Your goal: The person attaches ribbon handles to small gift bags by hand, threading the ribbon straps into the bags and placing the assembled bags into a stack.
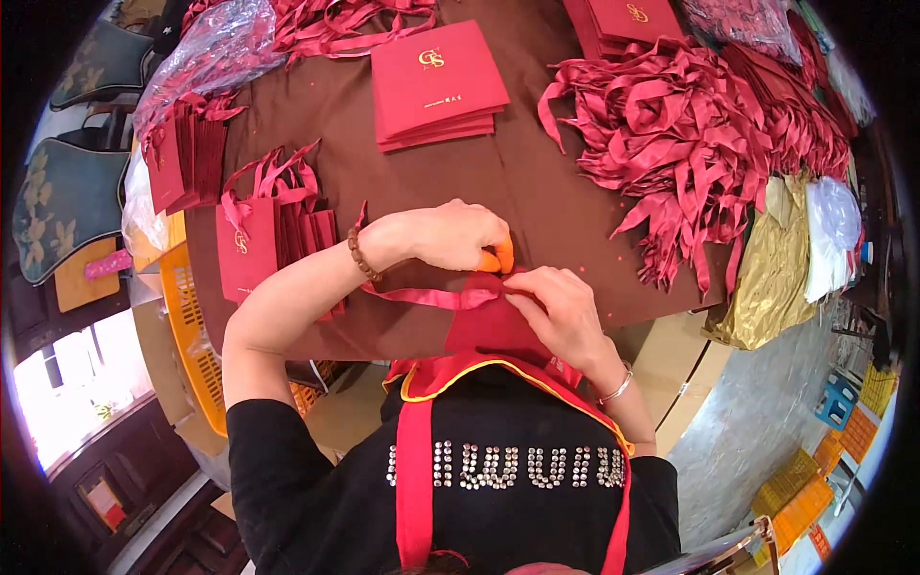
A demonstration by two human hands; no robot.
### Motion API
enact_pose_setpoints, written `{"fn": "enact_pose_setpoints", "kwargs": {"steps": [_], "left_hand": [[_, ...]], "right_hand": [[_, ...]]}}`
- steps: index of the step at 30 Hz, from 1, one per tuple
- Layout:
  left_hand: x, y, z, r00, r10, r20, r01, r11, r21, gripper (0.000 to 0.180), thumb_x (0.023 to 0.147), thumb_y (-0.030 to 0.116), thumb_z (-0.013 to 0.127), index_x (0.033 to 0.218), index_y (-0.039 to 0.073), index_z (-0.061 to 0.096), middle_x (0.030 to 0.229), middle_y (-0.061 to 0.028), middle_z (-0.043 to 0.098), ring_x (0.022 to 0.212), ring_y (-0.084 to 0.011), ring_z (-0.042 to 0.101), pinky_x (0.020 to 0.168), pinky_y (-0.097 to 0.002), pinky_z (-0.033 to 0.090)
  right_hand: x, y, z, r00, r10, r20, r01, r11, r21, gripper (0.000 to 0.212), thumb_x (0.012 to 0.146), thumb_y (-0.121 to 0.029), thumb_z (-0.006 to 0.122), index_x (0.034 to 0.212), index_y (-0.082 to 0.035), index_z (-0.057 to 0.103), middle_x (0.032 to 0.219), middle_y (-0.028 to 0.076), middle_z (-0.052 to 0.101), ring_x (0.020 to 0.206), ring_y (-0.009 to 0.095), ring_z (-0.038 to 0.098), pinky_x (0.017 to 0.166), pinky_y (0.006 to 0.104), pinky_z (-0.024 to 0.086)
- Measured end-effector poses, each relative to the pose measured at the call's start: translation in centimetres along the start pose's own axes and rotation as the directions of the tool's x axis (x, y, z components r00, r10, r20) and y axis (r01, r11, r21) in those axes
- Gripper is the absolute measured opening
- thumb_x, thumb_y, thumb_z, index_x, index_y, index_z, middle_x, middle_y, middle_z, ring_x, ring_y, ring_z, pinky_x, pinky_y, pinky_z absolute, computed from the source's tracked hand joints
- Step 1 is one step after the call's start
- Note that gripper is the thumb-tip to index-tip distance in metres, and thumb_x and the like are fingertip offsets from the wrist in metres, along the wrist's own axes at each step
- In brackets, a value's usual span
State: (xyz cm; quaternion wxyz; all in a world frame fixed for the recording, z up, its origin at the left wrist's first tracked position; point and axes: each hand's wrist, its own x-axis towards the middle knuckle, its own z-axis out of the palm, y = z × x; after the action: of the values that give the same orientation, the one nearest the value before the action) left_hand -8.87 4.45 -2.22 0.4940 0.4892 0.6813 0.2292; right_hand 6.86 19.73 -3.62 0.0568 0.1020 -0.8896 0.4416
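At the table's front edge lies a small red paper bag (479, 331). A satin ribbon (422, 297) in a pinkish red runs leftward from its upper part. My left hand (460, 238), with orange finger cots on its fingertips, is closed in a pinch just above the bag's top edge; what sits between those fingertips is hidden. Lower and to the right, my right hand (556, 311) pinches the bag near its upper right edge, beside the ribbon's end. Both hands work close together, their fingertips a short way apart.
Stacked red bags (441, 81) lie ahead on the brown tablecloth (335, 105). Ribbon-handled bags (254, 244) stand at left. A large heap of ribbons (671, 144) fills the right, beside gold plastic wrapping (776, 268). An orange crate (196, 335) is below left.
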Motion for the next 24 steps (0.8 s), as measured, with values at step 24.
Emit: {"fn": "enact_pose_setpoints", "kwargs": {"steps": [24], "left_hand": [[2.4,-2.8,2.4,0.98,-0.068,0.187,0.155,0.853,-0.499,0.024,0.079,0.012,0.061,0.099,-0.001,0.062,0.088,-0.0046,0.062,0.088,-0.015,0.056,0.081,-0.0266,0.042]], "right_hand": [[-0.1,-0.4,-1.1,0.944,0.249,0.218,-0.276,0.956,0.1,0.016,0.078,-0.012,0.07,0.091,-0.004,0.065,0.074,0.008,0.066,0.063,0.02,0.06,0.064,0.03,0.045]]}}
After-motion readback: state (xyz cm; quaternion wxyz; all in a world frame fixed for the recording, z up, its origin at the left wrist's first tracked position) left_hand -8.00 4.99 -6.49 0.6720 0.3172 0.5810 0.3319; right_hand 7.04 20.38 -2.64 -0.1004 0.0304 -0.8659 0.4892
